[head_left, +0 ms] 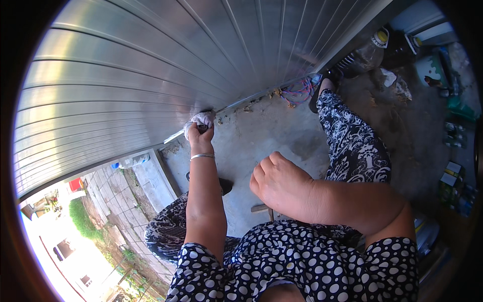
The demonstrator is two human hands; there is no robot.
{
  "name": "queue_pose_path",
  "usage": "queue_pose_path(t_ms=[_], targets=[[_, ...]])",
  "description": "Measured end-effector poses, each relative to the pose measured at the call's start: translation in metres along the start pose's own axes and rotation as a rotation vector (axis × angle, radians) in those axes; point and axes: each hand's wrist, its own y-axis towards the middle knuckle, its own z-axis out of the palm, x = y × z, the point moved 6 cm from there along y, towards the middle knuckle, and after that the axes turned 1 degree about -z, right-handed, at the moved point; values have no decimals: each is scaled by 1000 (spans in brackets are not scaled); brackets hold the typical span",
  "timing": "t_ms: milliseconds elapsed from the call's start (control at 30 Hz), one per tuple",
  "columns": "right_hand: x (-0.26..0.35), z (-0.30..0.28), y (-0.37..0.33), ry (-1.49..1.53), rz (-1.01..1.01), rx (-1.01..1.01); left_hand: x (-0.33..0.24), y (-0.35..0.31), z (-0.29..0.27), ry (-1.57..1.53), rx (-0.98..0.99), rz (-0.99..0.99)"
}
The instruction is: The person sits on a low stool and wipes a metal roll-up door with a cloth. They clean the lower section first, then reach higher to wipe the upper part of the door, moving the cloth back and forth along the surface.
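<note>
My left hand [200,138] is closed around a pale, crumpled cloth [203,119] at the low edge of a ribbed metal panel [166,65]. A small dark patch shows between the fingers, too small to name. The cloth touches the panel near where it meets the concrete floor [241,136]. My right hand [279,178] is curled into a fist in front of my body, away from the panel, with its knuckles up. The inside of that fist is hidden, so whether it holds anything does not show.
Pink and blue cords [300,92] lie by the panel's foot, near my outstretched foot. Large plastic jugs [370,53] stand at the far right, with green packages [455,133] along the right side. A small wooden stool [262,208] is under me. Paving [118,196] lies outside at left.
</note>
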Motion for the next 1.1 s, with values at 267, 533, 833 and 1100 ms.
queue_pose_path(t_ms=[267,533,833,1100], targets=[[-3,18,8,-21,17,-12,-25,-128,69,-36,275,85],[-18,32,16,19,77,31,-120,-325,143,97,717,419],[-22,34,17,26,101,15,-120,-331,158,206,477,725],[-17,10,-5,22,89,-72,-57,-172,98,226,289,386]])
